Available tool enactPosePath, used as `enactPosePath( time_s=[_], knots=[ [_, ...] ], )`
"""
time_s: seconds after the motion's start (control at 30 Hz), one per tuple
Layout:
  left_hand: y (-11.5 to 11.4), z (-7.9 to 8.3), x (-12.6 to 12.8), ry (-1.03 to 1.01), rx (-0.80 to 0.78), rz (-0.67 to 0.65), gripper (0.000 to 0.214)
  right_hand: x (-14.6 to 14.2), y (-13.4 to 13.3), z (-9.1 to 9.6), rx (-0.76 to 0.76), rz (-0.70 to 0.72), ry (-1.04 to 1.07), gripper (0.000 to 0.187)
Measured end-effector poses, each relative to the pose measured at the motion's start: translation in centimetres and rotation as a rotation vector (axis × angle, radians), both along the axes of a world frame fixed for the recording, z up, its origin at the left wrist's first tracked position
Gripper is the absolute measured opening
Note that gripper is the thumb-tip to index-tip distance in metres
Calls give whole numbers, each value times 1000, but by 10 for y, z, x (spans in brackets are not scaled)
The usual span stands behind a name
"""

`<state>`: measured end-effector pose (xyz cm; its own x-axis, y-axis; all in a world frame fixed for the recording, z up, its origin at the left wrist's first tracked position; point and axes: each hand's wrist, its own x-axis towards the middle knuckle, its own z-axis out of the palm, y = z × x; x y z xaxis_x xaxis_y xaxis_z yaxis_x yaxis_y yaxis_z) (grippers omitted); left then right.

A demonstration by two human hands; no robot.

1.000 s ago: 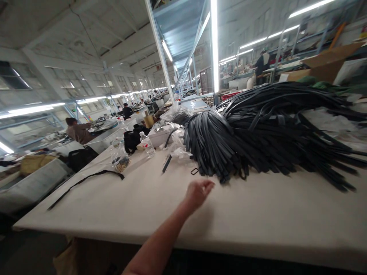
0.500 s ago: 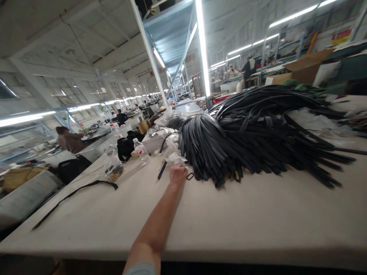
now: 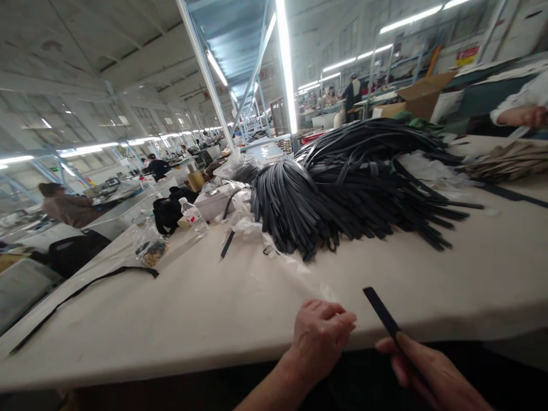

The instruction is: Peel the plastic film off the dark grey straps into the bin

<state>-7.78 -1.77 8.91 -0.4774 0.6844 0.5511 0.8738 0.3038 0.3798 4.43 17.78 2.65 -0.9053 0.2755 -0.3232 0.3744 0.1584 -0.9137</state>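
My left hand point(image 3: 323, 334) is closed just above the table's front edge; what its fingers hold, if anything, is hidden. A pale, see-through streak of plastic point(image 3: 299, 265) runs from the bag on the table towards it. My right hand point(image 3: 423, 365), lower right, grips a black strap point(image 3: 381, 311) between thumb and fingers, its squared end pointing up and away. Beyond both hands lies a big heap of black straps point(image 3: 295, 205), draped over on itself. Beside the heap, a small dark rectangular buckle point(image 3: 269, 250) rests by the crumpled plastic bag point(image 3: 246, 225).
On the left side of the table point(image 3: 184, 319) are a long loose strap point(image 3: 85, 294), a bag of small metal parts point(image 3: 152, 251) and a water bottle point(image 3: 193, 217). A short strap piece point(image 3: 227, 244) lies near the heap. At far right, a co-worker's hand point(image 3: 522, 117) is above brown strips point(image 3: 505, 162).
My left hand has drawn back from beside the buckle to the front edge. My right hand has come into view with a strap. The view has shifted right, and a co-worker's hand now shows.
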Motion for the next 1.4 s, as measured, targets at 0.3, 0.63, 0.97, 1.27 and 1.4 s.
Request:
enactPosePath(
  time_s=[0.3,0.63,0.97,1.27,1.4],
  knots=[
    [-14,-13,36,1,-67,-111,16,-64,-27,51,53,228,157,41],
    [-18,-8,38,-1043,185,37,60,-57,-19,88,177,104,215,38],
    [20,1,37,-1573,342,-45,30,-40,-19,89,243,19,300,46],
    [33,-9,32,-1986,726,15,36,56,-35,58,-26,88,-19,69],
    [36,-16,37,-2095,793,45,35,69,-46,50,33,91,-36,68]
  ],
)
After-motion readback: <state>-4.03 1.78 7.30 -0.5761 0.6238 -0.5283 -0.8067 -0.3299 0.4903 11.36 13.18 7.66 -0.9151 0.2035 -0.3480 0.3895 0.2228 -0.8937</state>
